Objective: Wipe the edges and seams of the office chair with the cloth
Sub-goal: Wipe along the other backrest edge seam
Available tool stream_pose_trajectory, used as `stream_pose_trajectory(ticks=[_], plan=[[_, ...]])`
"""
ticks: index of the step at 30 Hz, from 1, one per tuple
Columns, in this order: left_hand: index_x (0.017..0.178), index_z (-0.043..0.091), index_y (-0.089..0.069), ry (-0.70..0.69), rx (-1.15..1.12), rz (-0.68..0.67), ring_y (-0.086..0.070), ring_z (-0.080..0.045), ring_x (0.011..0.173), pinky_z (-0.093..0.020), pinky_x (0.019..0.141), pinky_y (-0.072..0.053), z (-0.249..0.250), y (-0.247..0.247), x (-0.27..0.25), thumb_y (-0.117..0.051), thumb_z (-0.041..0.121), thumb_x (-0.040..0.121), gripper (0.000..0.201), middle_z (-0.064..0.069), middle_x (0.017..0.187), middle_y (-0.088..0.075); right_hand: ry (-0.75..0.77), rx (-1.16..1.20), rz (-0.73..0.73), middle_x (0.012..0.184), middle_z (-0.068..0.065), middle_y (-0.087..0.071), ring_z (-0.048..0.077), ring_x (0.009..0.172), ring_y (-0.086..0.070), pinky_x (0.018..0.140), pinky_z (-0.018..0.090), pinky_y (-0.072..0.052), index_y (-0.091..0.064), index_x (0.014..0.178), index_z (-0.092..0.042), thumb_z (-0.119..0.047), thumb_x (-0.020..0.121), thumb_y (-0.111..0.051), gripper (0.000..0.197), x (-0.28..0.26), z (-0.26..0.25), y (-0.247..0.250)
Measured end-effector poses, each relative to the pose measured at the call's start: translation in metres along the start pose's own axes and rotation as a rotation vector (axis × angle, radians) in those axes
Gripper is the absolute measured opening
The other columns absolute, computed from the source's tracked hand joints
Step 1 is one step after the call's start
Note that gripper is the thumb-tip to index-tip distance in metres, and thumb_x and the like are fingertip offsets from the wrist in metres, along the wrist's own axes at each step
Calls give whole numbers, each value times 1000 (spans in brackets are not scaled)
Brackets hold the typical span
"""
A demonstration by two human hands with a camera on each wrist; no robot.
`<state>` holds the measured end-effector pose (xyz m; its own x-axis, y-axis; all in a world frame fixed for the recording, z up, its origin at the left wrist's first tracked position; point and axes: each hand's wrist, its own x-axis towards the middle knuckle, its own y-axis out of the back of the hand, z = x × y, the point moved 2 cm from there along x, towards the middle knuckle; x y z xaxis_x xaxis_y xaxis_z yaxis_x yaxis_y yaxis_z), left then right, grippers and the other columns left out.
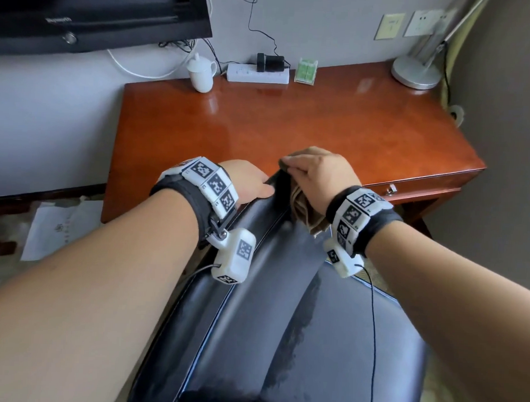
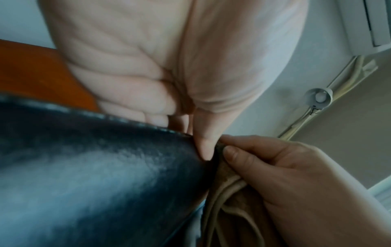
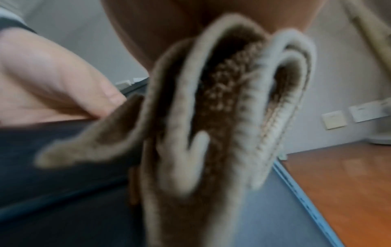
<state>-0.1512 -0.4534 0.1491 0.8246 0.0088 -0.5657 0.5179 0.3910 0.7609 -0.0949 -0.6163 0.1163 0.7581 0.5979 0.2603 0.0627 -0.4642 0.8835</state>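
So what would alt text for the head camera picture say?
Right hand presses a brown cloth onto the top edge of a black chair while the left hand grips that edge; a wooden desk stands behind.

Beyond your hands: glossy reddish-brown wooden worktop [image 1: 290, 120] against a pale grey wall [image 1: 309, 25] | far edge: white lidded cup [image 1: 201, 73], white power strip [image 1: 257, 73], round lamp base [image 1: 416, 72] to your right | upper left: black TV [image 1: 93, 14] | floor left of you: white paper [image 1: 58, 226] | wall sockets [image 1: 411, 24] upper right.
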Motion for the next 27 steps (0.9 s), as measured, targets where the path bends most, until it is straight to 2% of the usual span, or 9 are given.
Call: stream_pose_trajectory(ticks=[3,5,7,10,13,15,19,24,27], plan=[[131,12,-68,29,-205,-39,-50,-24,55,-21,46,-42,-11,-4,3,-52,39,108,39,-14,91,-71,47,17,-58,121,-4,-73,17,110,-68,101,33,-52,-75,122,-25,-25,100,-63,25,2,9,4],[132,13,-69,17,-277,-28,-60,-25,83,-36,80,-57,-18,-6,10,-56,39,106,39,-15,118,-73,-51,42,-49,124,-7,-72,13,115,-66,107,25,-46,-75,122,-26,-26,100,-64,25,9,22,6],[135,16,-69,14,-390,-84,-60,-24,101,-43,101,-53,-23,-9,18,-67,42,99,44,-13,133,-69,-150,61,1,124,-8,-72,10,114,-66,104,14,-40,-76,121,-26,-24,99,-64,24,10,28,4],[134,24,-69,39,-685,-276,-68,-26,113,-43,107,-50,-36,-11,30,-82,43,75,64,-10,134,-71,-215,98,60,123,-9,-72,7,111,-65,103,12,-40,-77,119,-25,-23,99,-65,23,7,23,-2],[142,23,-62,-25,-804,-342,-71,-21,111,-44,102,-57,-42,-8,39,-81,22,90,55,-7,126,-75,-259,107,52,122,-11,-72,4,110,-65,102,11,-40,-77,117,-26,-25,98,-67,22,9,22,-1],[150,36,-52,-78,-831,-367,-73,-22,111,-42,96,-60,-42,-6,45,-74,10,96,64,-6,122,-76,-279,90,32,121,-12,-72,2,109,-65,100,7,-39,-77,117,-27,-26,97,-68,21,11,22,0],[145,54,-49,-126,-785,-361,-66,-29,125,-49,96,-60,-42,-3,53,-85,17,86,79,-11,141,-65,-331,87,50,122,-13,-72,2,110,-65,100,7,-38,-77,117,-27,-24,97,-68,23,11,20,0],[157,42,-41,-165,-684,-332,-72,-24,110,-52,96,-60,-32,1,53,-82,15,90,82,-9,126,-74,-326,28,61,126,-9,-71,7,117,-64,105,14,-40,-76,121,-25,-21,99,-65,25,-1,2,2],[157,31,-43,-215,-590,-269,-75,-21,94,-34,71,-65,-26,12,52,-85,14,87,84,-2,115,-70,-259,43,106,129,-6,-70,9,119,-64,108,16,-41,-75,122,-23,-20,99,-65,26,-19,-7,-1]])
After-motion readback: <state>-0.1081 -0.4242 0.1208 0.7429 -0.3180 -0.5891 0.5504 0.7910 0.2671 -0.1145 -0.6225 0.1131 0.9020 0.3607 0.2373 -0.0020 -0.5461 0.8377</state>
